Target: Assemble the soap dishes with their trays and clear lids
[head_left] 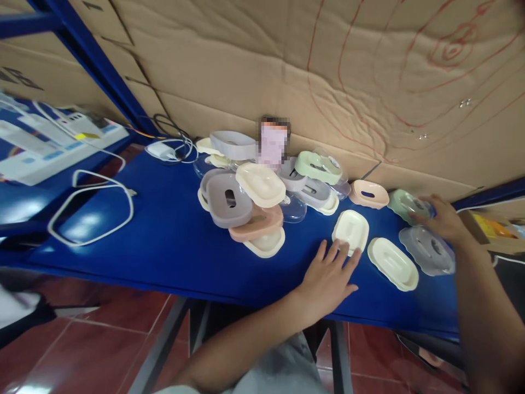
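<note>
My left hand [330,279] lies with its fingers spread, the tips on the near edge of a cream soap dish tray [351,227]. To the right of it rests a longer cream tray [391,262]. At the right end of the table my right hand [445,219] has its fingers closed around the end of a green soap dish [404,203] with a clear cover. Just below that hand is a grey soap dish with a clear cover [429,250]. A peach soap dish part [369,193] sits to the left of the green one.
A pile of grey soap dish parts [227,200], cream trays [262,186] and clear covers covers the table's middle. A phone [274,141] leans on the cardboard wall [229,65]. White cable [90,238], charger [162,151] and power strip [69,156] lie left.
</note>
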Demonstrator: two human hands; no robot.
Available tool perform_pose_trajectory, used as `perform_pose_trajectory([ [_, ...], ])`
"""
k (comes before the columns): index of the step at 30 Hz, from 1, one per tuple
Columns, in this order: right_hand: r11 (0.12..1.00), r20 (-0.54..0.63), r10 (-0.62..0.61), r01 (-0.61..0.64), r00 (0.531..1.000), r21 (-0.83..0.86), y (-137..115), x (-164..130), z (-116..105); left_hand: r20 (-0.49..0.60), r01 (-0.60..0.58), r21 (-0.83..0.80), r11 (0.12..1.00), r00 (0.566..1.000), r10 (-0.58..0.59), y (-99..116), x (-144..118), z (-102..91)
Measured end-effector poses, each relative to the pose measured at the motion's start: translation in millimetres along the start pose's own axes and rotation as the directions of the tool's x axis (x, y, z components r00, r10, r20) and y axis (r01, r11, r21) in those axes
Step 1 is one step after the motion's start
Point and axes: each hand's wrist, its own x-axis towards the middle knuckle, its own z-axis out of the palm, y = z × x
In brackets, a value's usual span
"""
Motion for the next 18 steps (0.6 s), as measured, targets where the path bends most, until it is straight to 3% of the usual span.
perform_pose_trajectory([
  [2,0.995,-0.052,-0.096,0.096,0.994,0.001,-21,-30,0,-0.01,0.05,0.009,0.999,0.999,-0.05,-6,-4,0.6],
  [4,0.971,-0.028,-0.237,0.238,0.971,0.03,-45,-66,2,-0.038,0.095,0.01,0.995,0.995,-0.094,-16,-22,-5.8],
  [7,0.87,0.043,-0.493,0.491,0.869,0.042,-73,-103,14,-0.063,0.129,0.018,0.991,0.99,-0.128,-31,-59,-20.5],
  [9,0.853,0.012,-0.522,0.522,0.853,-0.009,-83,-99,27,-0.05,0.093,0.038,0.995,0.995,-0.091,-38,-83,-28.8],
  [12,0.88,-0.036,-0.472,0.468,0.881,-0.077,-88,-62,48,-0.021,0.033,0.037,0.999,0.999,-0.032,-46,-108,-36.4],
  [15,0.864,-0.024,-0.501,0.498,0.865,-0.081,-92,-32,56,-0.066,0.059,-0.046,0.997,0.996,-0.062,-51,-121,-39.3],
  [18,0.833,-0.021,-0.55,0.547,0.835,-0.08,-107,-50,45,-0.137,0.1,-0.155,0.983,0.983,-0.122,-54,-128,-40.1],
])
